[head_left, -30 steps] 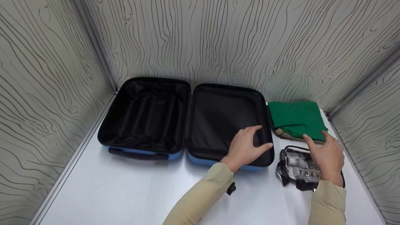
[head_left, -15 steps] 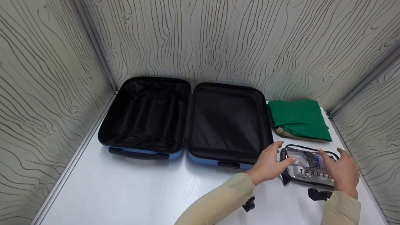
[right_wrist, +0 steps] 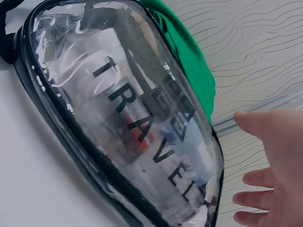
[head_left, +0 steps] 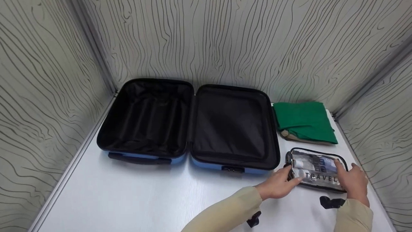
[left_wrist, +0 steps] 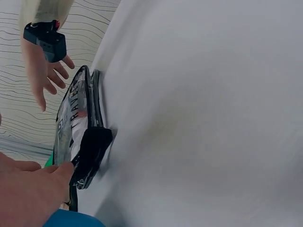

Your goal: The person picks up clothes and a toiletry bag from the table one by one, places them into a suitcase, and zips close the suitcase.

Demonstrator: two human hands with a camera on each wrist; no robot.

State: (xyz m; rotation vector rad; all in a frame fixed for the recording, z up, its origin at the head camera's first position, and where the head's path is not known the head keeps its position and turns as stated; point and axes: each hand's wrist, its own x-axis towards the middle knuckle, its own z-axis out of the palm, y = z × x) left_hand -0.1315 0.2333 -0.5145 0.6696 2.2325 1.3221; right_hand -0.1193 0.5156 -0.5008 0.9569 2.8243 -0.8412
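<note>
A clear toiletry bag [head_left: 317, 174] with black trim and TRAVEL lettering lies on the white table, small bottles inside it. At its left end is my left hand [head_left: 278, 185], with thumb and fingers spread apart. In the left wrist view that hand's fingertips [left_wrist: 66, 171] come right up to the bag's black end. My right hand [head_left: 354, 182] stands over the bag's right end in the head view. The right wrist view shows its thumb and fingers [right_wrist: 255, 198] apart, beside the bag.
An open blue suitcase [head_left: 193, 141] with black lining lies flat at the left and middle. Behind the toiletry bag is a folded green cloth [head_left: 304, 120] on a tan one [head_left: 294, 138]. Patterned walls [head_left: 206, 42] rise behind and at both sides.
Both hands have moved right and toward me, the left from over the suitcase to the toiletry bag's left end. The right hand has shifted to the bag's right end.
</note>
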